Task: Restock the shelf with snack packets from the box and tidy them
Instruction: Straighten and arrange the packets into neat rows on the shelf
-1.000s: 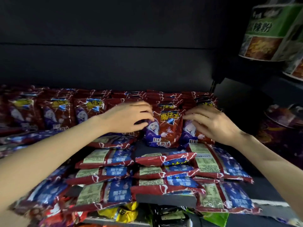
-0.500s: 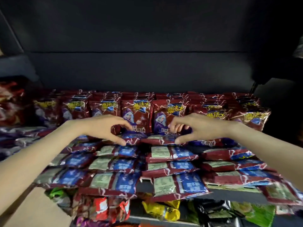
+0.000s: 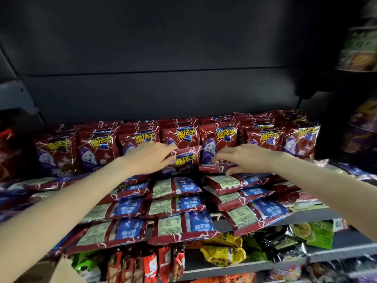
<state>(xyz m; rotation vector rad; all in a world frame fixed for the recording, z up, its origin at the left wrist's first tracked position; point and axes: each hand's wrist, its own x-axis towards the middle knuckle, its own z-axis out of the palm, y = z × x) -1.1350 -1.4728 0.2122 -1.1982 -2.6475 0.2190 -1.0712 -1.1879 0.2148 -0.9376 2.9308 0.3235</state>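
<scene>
Snack packets [image 3: 184,158] in red wrappers stand in a row along the back of the shelf [image 3: 318,216], with more lying flat toward its front edge. The left hand [image 3: 148,158] grips a tilted packet mid-shelf; the right hand [image 3: 247,159] pinches a flat one [image 3: 214,167] beside it.

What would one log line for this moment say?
stage: tidying | left hand: holds tilted red packet | right hand: pinches flat packet | back row: upright

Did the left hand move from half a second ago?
Yes. The left hand has gone right along the standing row of red snack packets, from the third and fourth packets to a tilted red packet it now grips.
</scene>
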